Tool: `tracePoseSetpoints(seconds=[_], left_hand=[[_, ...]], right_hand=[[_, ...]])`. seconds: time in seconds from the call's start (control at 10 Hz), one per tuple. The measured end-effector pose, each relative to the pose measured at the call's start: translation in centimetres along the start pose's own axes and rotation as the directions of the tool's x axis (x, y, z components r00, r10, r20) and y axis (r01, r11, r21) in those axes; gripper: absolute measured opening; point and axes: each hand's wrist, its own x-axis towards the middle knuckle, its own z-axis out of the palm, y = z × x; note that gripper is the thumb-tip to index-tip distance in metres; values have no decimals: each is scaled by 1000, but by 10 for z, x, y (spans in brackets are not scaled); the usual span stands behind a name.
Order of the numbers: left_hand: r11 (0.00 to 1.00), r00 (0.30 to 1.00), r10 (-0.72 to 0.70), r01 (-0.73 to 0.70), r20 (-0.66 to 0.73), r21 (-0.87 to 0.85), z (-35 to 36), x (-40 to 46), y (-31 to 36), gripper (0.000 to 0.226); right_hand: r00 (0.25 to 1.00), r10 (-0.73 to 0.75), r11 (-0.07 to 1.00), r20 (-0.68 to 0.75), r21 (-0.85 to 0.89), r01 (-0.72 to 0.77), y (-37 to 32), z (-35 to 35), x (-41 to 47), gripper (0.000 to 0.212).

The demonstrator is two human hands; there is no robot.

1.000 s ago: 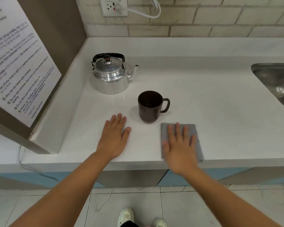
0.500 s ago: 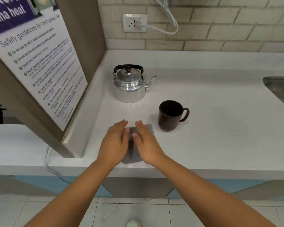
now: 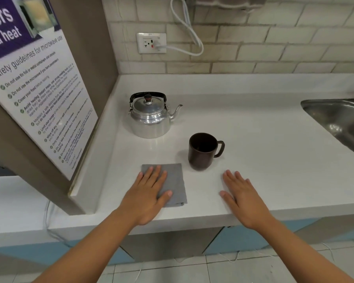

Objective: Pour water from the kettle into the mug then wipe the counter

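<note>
- The left hand (image 3: pixel 149 196) lies flat, palm down, fingers spread and gripping nothing, pressed on a grey cloth (image 3: pixel 173 181) near the front edge of the white bench (image 3: pixel 264 144).
- The cloth lies flat on the bench as a folded rectangle; its left part is under the hand, its right strip and far edge show bare.
- The right hand (image 3: pixel 242 198) also lies flat and open, palm down on the bare bench, well to the right of the cloth and apart from it, holding nothing.
- The dark brown mug (image 3: pixel 202 154) stands upright just beyond the gap between the two hands, handle turned to the right; its near side is close to the far right corner of the cloth but I cannot tell if they touch. Its inside is too dark to show any water.
- The metal kettle (image 3: pixel 150 117) stands upright further back and to the left of the mug, near the corner, lid on, black handle up over the lid, spout pointing right.
- A steel sink (image 3: pixel 339 121) is set into the bench at the far right.
- A safety poster (image 3: pixel 37 84) hangs on the brown side panel at the left.
- A wall socket (image 3: pixel 151 42) with a white cable (image 3: pixel 189 31) plugged in sits on the tiled wall behind the kettle.
</note>
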Motion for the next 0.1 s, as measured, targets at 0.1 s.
tracePoseSetpoints(seconds=[0.1], left_hand=[[999,1000,-11,10,-20,-46,-20,7,-1,72]], right_hand=[[999,-11,1000,-51,10,12,1,-17,10,70]])
